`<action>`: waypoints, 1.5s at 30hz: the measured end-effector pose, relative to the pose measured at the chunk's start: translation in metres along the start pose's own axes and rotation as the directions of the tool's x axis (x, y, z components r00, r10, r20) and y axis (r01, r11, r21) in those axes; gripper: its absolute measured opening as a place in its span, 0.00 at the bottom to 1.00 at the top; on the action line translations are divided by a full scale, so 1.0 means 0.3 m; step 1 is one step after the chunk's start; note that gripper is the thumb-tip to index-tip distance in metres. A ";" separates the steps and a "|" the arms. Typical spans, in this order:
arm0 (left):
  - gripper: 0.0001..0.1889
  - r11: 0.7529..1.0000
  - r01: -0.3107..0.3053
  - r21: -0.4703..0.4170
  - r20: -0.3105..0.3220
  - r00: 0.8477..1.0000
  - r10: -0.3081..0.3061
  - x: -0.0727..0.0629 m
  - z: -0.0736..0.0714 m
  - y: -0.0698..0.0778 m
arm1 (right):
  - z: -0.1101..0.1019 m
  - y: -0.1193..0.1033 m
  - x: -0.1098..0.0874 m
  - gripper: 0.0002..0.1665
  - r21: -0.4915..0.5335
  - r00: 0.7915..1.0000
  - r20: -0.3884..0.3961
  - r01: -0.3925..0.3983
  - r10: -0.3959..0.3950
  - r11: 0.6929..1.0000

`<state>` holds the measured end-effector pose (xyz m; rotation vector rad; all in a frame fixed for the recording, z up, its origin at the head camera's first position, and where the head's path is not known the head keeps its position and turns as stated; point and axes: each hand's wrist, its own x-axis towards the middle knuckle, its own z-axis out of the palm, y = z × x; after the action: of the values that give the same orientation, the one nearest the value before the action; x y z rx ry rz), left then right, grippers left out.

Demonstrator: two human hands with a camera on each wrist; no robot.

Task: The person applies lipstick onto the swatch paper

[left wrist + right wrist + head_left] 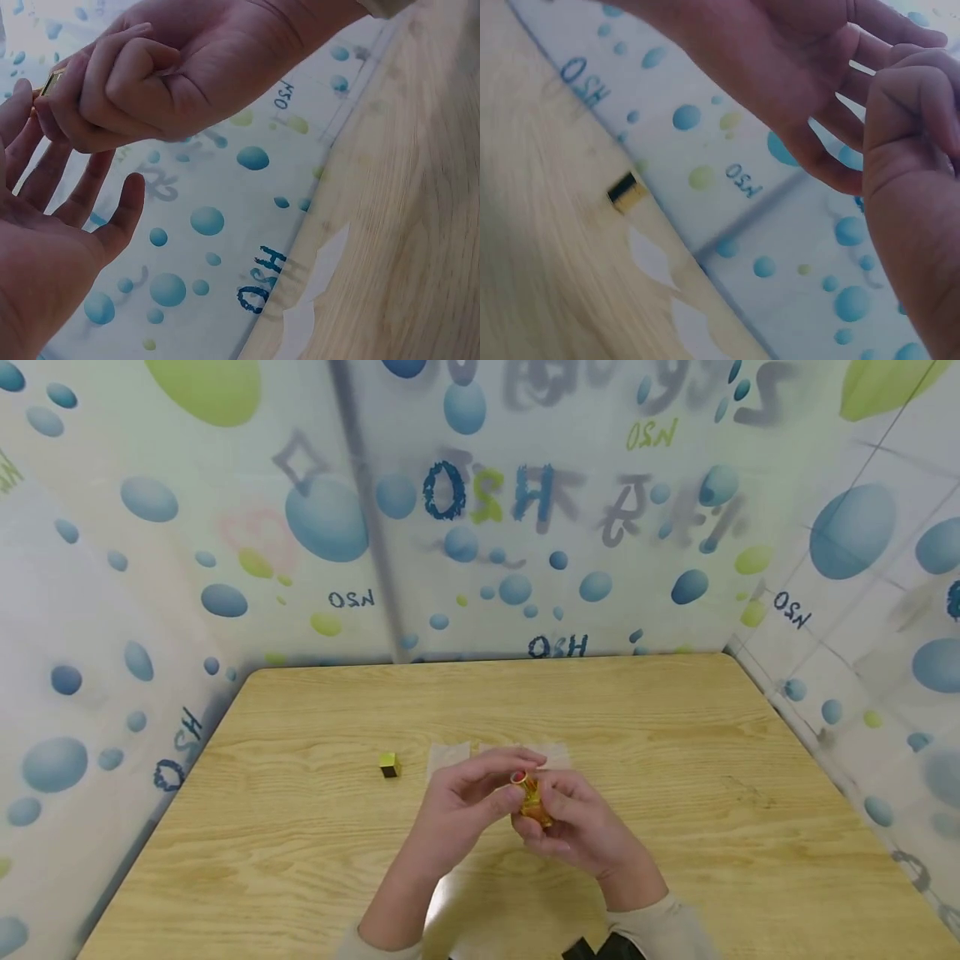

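Over the table's middle, both hands meet at a small shiny gold object (534,811) with a round red end facing up; its exact kind is unclear. My right hand (588,828) grips it from the right, thumb on top and fingers curled beneath. From the left, the thumb of my left hand (463,806) presses near the red end, pinching it with a forefinger in the left wrist view, where the remaining fingers spread loosely. Only a gold edge of the object (51,82) shows there. In the right wrist view the hands hide it.
A small gold-and-black cube (389,766) sits on the wooden table (300,827), left of the hands. Two pale paper pieces (446,755) lie just behind the hands, partly covered. A curtain (480,568) printed with bubbles encloses the table's back and sides.
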<state>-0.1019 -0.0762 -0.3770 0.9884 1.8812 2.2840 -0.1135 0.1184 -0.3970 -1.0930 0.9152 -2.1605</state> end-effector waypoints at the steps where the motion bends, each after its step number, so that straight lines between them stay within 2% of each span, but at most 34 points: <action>1: 0.16 1.000 0.003 -0.001 -0.001 1.000 -0.003 -0.001 0.003 0.001 | 0.001 0.008 0.000 0.24 0.065 1.000 0.007 -0.016 0.016 0.998; 4: 0.15 1.000 0.008 -0.028 -0.002 1.000 -0.008 -0.003 0.012 0.005 | 0.008 0.034 0.000 0.24 0.240 0.999 0.034 -0.045 0.038 0.970; 7: 0.14 0.998 0.012 -0.062 -0.006 1.000 -0.013 -0.002 0.025 0.009 | 0.012 0.056 0.003 0.23 0.360 0.996 0.081 -0.065 0.039 0.931; 10: 0.13 0.997 0.001 -0.074 -0.012 1.000 -0.002 0.000 0.036 0.013 | 0.015 0.067 0.007 0.23 0.406 0.993 0.118 -0.075 0.029 0.911; 13: 0.12 0.998 -0.021 -0.063 -0.026 0.999 0.019 0.002 0.041 0.018 | 0.018 0.067 0.008 0.24 0.406 0.993 0.119 -0.073 0.027 0.911; 20: 0.10 0.996 -0.092 0.008 -0.036 0.995 0.092 0.006 0.034 0.027 | 0.022 0.056 0.008 0.25 0.312 0.992 0.128 -0.039 -0.002 0.949; 25: 0.10 0.994 -0.101 0.030 -0.035 0.994 0.102 0.007 0.031 0.033 | 0.026 0.050 0.008 0.25 0.236 0.989 0.143 0.001 -0.036 0.972; 30: 0.09 0.993 -0.116 0.030 -0.037 0.992 0.117 0.006 0.037 0.040 | 0.035 0.047 0.011 0.25 0.187 0.987 0.146 0.045 -0.073 0.981; 37: 0.09 0.987 -0.143 0.078 -0.055 0.988 0.147 0.006 0.047 0.045 | 0.040 0.042 0.011 0.26 0.156 0.985 0.140 0.074 -0.096 0.985; 39: 0.09 0.987 -0.124 0.102 -0.078 0.988 0.132 0.005 0.052 0.048 | 0.041 0.039 0.010 0.25 0.115 0.989 0.114 0.086 -0.099 0.990; 41: 0.09 0.986 -0.089 0.140 -0.125 0.986 0.106 0.006 0.056 0.052 | 0.044 0.033 0.009 0.25 0.037 0.993 0.052 0.101 -0.103 0.994; 43: 0.09 0.983 -0.033 0.181 -0.194 0.979 0.069 0.008 0.060 0.057 | 0.050 0.023 0.009 0.25 -0.092 0.993 -0.045 0.106 -0.111 0.990; 45: 0.09 0.978 0.035 0.204 -0.276 0.961 0.024 0.010 0.065 0.061 | 0.060 0.012 0.011 0.25 -0.264 0.979 -0.159 0.087 -0.132 0.961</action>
<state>-0.0884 -0.0630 -0.3579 0.7045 2.2654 2.3663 -0.0995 0.1079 -0.3902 -1.1084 1.2701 -2.3043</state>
